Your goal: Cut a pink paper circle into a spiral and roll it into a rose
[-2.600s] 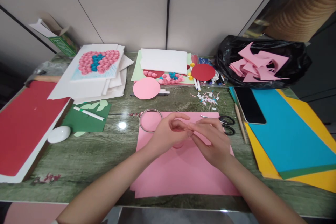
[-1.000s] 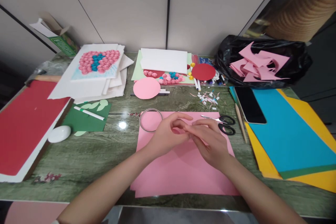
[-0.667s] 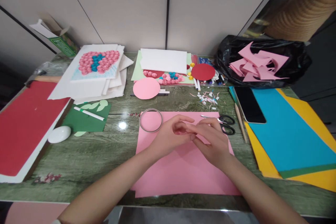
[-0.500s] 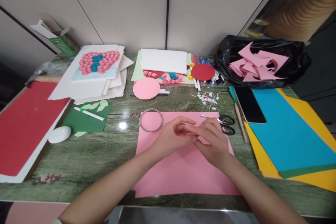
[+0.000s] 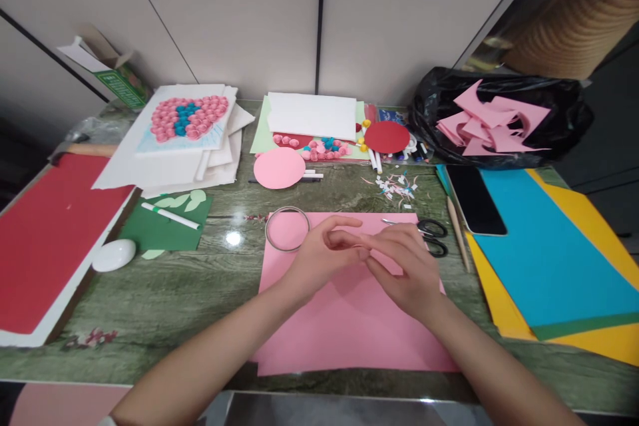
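Observation:
Over the pink paper sheets (image 5: 344, 326), my left hand (image 5: 327, 253) and my right hand (image 5: 407, 266) meet at the fingertips. My left thumb and a finger are pinched together, with the index finger raised and curved above them. The right thumb and fingers press in against the same spot. Whatever sits between the fingertips is too small and hidden to name, perhaps a pinkish bit. A thin metal-coloured ring (image 5: 266, 229) lies by my left hand on the pink sheet. Scissors with black handles (image 5: 433, 229) lie just beyond my right hand, their blades partly covered.
Right of the sheets lie a wooden stick (image 5: 458, 233), a phone (image 5: 476, 200) and blue paper (image 5: 554, 259). Behind are a pink paper oval (image 5: 279, 168), a red oval (image 5: 387, 138), paper snippets (image 5: 397, 188) and a black bag (image 5: 424, 116) of pink offcuts. A white rounded object (image 5: 114, 255) sits left.
My left fingers have shifted slightly, its thumb now showing nearer the right fingertips. My right hand has barely moved. Everything on the table stays as it was.

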A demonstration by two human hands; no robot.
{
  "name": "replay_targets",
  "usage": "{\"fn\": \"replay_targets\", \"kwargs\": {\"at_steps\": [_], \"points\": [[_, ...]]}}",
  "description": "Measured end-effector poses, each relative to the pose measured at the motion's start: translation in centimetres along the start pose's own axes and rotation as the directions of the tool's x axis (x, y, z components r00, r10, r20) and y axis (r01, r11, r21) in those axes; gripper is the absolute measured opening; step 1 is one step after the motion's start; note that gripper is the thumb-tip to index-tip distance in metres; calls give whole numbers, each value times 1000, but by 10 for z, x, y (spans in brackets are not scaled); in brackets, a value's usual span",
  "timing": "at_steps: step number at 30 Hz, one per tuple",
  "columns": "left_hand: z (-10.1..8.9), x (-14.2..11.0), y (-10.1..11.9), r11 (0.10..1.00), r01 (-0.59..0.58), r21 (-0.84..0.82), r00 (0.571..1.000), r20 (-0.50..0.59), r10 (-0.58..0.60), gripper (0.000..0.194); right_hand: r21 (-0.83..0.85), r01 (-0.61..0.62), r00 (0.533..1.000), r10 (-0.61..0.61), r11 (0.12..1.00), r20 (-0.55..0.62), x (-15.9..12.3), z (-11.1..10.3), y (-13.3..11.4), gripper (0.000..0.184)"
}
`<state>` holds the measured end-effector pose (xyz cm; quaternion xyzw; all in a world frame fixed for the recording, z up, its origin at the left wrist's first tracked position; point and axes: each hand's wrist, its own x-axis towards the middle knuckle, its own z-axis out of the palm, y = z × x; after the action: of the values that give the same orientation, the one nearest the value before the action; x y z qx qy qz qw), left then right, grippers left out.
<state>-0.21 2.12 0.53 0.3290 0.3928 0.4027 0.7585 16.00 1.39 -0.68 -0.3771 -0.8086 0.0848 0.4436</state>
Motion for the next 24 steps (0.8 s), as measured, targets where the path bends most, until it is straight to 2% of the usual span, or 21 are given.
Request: {"fn": "replay_targets", "kwargs": {"at_steps": [6, 10, 14, 18, 24], "points": [[-2, 0, 2, 999, 39, -31, 999, -15, -40, 43, -11, -27, 1000, 27, 1000, -13, -2, 0, 0, 43], [-1, 0, 5, 999, 28, 35, 999, -22, -27, 42, -2, -71, 994, 71, 997, 84, -3, 1, 0, 38], [-1, 0, 9, 991, 37, 128, 999, -20, -34, 44, 27, -70, 987, 65, 997, 147, -2, 2, 1, 40], [-1, 0, 9, 986, 41, 164, 999, -27, -37, 46, 26, -71, 989, 67, 997, 134, -2, 2, 1, 41], [3, 1, 4, 992, 48, 115, 999, -9, -47, 46, -40, -80, 994, 83, 996, 71, 0, 0, -1, 38]]}}
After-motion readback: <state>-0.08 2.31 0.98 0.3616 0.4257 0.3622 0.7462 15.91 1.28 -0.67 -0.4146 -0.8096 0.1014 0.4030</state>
